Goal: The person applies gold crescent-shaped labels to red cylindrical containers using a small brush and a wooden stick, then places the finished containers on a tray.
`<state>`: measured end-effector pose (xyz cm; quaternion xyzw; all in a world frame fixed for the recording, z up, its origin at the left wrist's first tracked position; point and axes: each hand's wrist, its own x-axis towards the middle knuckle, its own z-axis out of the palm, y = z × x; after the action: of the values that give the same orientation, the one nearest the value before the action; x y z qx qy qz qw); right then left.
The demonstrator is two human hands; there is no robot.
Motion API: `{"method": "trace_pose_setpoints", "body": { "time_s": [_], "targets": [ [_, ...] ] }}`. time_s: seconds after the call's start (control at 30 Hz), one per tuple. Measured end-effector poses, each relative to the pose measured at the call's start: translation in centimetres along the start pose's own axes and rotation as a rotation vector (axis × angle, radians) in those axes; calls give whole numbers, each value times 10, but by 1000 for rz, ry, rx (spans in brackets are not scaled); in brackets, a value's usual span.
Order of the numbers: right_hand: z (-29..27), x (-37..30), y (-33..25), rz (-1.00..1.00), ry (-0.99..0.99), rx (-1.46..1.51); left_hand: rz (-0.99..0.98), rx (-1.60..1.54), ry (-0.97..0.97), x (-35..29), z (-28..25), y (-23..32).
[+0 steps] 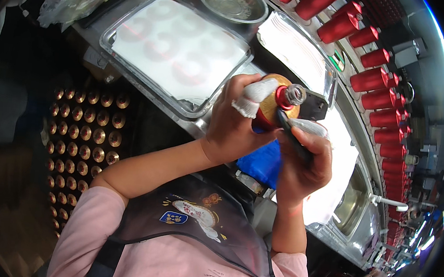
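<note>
My left hand is wrapped round a bottle with a gold shoulder, a red collar and a bare clear glass neck. A white cloth finger cover sits on its thumb. Close against the bottle, my right hand grips a slim dark pen-like tool. The tip of that tool meets the bottle just below the red collar. Another white cover wraps a finger of my right hand. I cannot make out exactly what kind of tool it is. Most of the bottle's body is hidden behind my hands.
A metal tray lined with white sheet lies ahead, with a steel bowl beyond it. Red bottles line the right side. A sink stands to the right. Rows of gold-topped items stand low at left.
</note>
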<state>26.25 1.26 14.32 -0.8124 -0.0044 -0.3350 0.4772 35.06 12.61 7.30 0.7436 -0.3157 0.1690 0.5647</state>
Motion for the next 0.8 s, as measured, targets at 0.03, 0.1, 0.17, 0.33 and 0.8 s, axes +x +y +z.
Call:
{"method": "trace_pose_setpoints", "body": {
  "time_s": [0.03, 0.1, 0.17, 0.33, 0.8],
  "targets": [
    [3, 0, 0, -15, 10, 44, 25, 14, 53, -4, 3, 1],
    [8, -1, -1, -208, -72, -237, 30, 41, 33, -8, 7, -3],
    [8, -5, -3, -247, -226, -116, -3, -39, 67, -14, 10, -4],
    [-9, -12, 5, 63, 86, -58, 48, -112, 45, -24, 13, -13],
    [-18, 2, 18, 232, 30, 98, -86, -195, -92, 2, 1, -5]
  ]
}}
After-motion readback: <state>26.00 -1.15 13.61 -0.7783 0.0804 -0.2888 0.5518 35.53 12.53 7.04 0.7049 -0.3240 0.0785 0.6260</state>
